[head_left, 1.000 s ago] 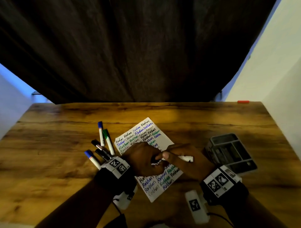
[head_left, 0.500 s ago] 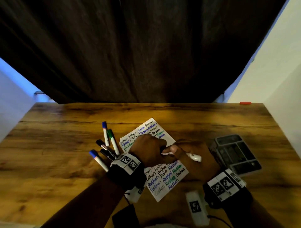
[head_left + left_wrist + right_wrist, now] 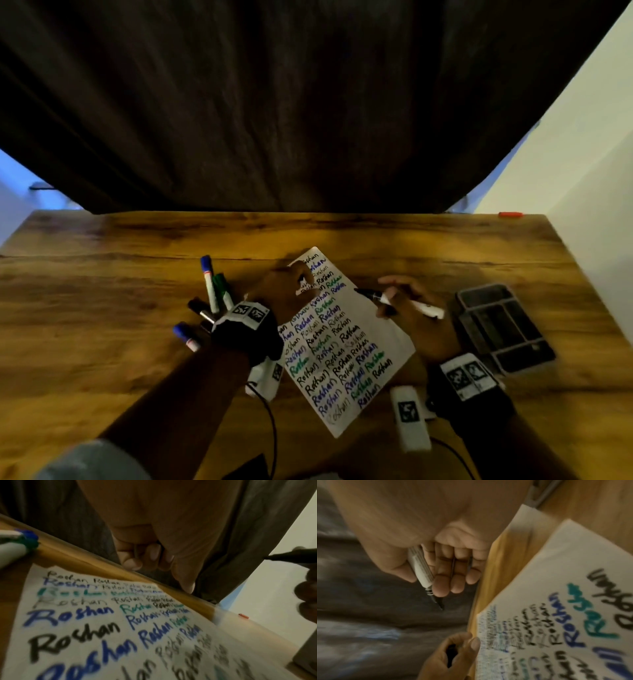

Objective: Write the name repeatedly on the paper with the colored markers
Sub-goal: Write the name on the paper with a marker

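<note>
We see the right hand (image 3: 407,308) wrapped around an uncapped black marker (image 3: 399,301), its thumb and fingers (image 3: 447,577) curled about the white barrel, the dark tip pointing toward the left hand and poised just off the right edge of the paper (image 3: 346,342); whether the tip touches anything we cannot tell. The left hand (image 3: 284,291) rests over the far left part of the paper, fingers curled in. In the right wrist view it pinches a small dark piece, seemingly the marker cap (image 3: 451,654), between thumb and fingers beside the sheet's far corner. The paper lies on the wooden table (image 3: 102,291) between the two hands, turned at an angle, and is filled with rows of the name "Roshan" in black, blue and green, with a bare strip along the edge nearest the right hand. Just to the left of the left hand lies a cluster of other markers: one with a blue cap (image 3: 208,281) and one with a green cap (image 3: 221,289) side by side pointing away from us, a black-capped one (image 3: 200,308) closer in, and another blue-capped one (image 3: 185,337) beside the left wrist. To the right of the right hand, apart from it, sits a grey tray (image 3: 503,325) with compartments. A dark curtain (image 3: 308,102) hangs beyond the table's far edge.
</note>
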